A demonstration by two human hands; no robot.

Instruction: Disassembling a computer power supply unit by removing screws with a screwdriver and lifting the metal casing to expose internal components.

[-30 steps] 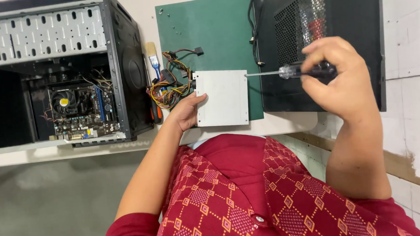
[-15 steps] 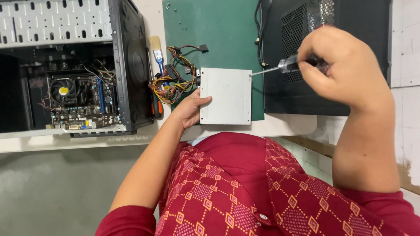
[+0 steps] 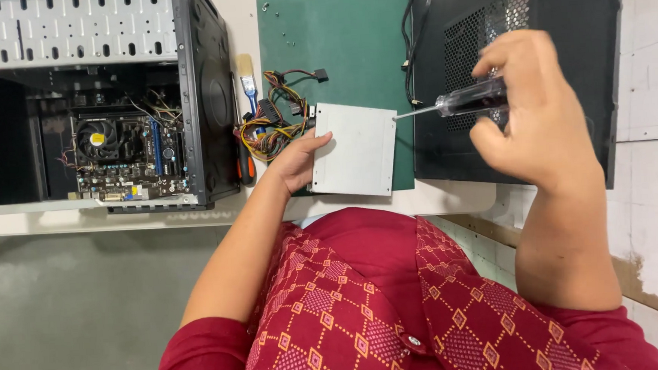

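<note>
A grey metal power supply box (image 3: 357, 147) lies on a green mat (image 3: 337, 49), with a bundle of coloured cables (image 3: 277, 120) coming out of its left side. My left hand (image 3: 298, 160) presses against the box's left edge, fingers spread along it. My right hand (image 3: 535, 114) grips a screwdriver (image 3: 452, 103) with a clear dark handle. The shaft points left and its tip touches the box's right edge near the top corner.
An open computer case (image 3: 100, 107) with a motherboard and fan stands at the left. A black case (image 3: 508, 18) with a mesh panel stands at the right behind my right hand. A brush (image 3: 247, 77) and an orange-handled tool (image 3: 246, 167) lie between the case and the mat.
The view has shifted slightly. My right hand has turned on the screwdriver handle while the tip stays at the box's edge. My left hand keeps its place on the box.
</note>
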